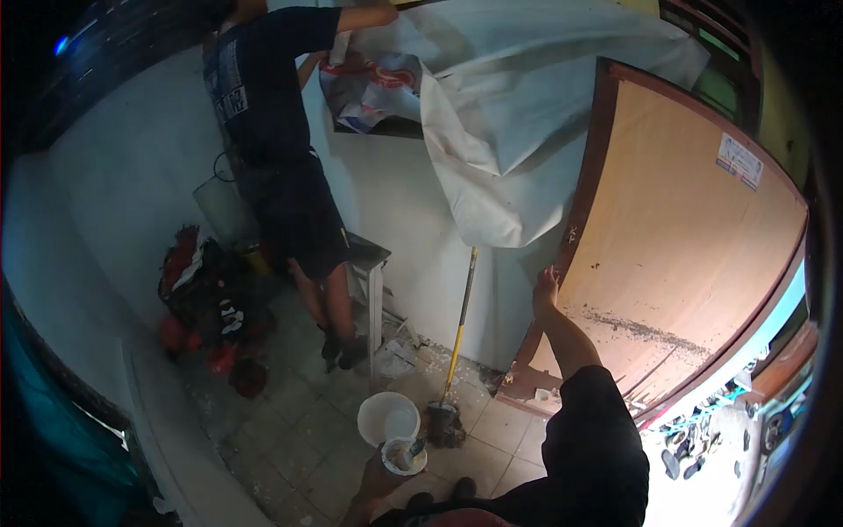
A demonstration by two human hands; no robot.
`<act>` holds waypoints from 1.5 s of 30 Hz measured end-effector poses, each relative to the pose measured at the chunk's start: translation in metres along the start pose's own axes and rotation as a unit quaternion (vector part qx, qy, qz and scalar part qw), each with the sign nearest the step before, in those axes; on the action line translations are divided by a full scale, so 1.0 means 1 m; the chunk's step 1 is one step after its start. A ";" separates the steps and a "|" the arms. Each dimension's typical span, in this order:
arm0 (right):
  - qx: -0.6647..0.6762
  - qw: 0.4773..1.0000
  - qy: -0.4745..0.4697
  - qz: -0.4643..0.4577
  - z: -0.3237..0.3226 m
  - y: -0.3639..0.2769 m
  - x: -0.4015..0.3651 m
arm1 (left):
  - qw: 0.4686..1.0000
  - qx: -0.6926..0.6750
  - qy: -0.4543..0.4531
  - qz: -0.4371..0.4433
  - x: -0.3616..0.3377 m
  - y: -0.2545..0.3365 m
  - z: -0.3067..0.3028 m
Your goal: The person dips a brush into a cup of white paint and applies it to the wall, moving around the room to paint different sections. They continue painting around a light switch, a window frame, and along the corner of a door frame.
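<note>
My left hand [378, 477] is wrapped round a small white tub [392, 465] at the bottom of the view. Inside the tub is pale material, and a tool with a grey end [416, 449] leans on its rim. My right arm, in a dark sleeve, reaches forward. At its end my right hand [546, 290] grips the brown edge of a wooden door [676, 237], which stands ajar with scraped, peeling patches low down. A larger white bucket [386, 418] stands on the tiles just beyond the tub.
A broom [459, 325] with a yellow handle leans against the wall. A person in dark clothes [272, 105] stands by a small table [367, 250], arms raised to a hanging white sheet [527, 105]. Bags [206, 299] lie at left. Outside are several shoes [689, 457].
</note>
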State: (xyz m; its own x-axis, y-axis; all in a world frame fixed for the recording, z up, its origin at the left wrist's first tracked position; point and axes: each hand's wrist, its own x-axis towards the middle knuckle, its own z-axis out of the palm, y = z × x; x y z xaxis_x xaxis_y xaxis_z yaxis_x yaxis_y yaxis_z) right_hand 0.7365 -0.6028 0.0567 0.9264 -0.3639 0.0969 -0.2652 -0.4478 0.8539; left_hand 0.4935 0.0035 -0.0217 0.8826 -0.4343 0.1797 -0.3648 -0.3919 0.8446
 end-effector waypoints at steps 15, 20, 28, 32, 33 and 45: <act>-0.012 0.973 -0.124 -0.193 -0.053 -0.002 -0.051 | 0.988 -0.140 -0.060 -0.020 0.069 0.039 -0.024; 0.071 0.940 -0.234 -0.238 -0.076 0.030 -0.139 | 0.977 -0.186 -0.108 0.000 0.120 0.063 -0.033; 0.176 0.947 -0.175 -0.203 -0.109 0.057 -0.300 | 0.966 -0.173 -0.191 0.017 0.169 0.019 -0.050; 0.128 0.973 -0.125 -0.146 -0.141 0.078 -0.327 | 0.914 -0.297 -0.272 -0.043 0.229 -0.002 -0.051; 0.181 0.960 -0.166 -0.133 -0.154 0.086 -0.324 | 0.899 -0.320 -0.293 -0.065 0.249 0.003 -0.064; 0.190 0.970 -0.146 -0.029 -0.106 0.079 -0.521 | 0.919 -0.093 -0.377 0.073 0.294 -0.023 -0.092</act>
State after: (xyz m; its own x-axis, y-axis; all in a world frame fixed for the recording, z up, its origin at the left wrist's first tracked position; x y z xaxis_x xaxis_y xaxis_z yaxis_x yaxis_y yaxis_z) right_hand 0.2611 -0.3620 0.1274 0.8426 -0.5193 -0.1427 -0.3449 -0.7238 0.5977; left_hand 0.7882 -0.0406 0.0582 0.3463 -0.9371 -0.0439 -0.3442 -0.1705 0.9233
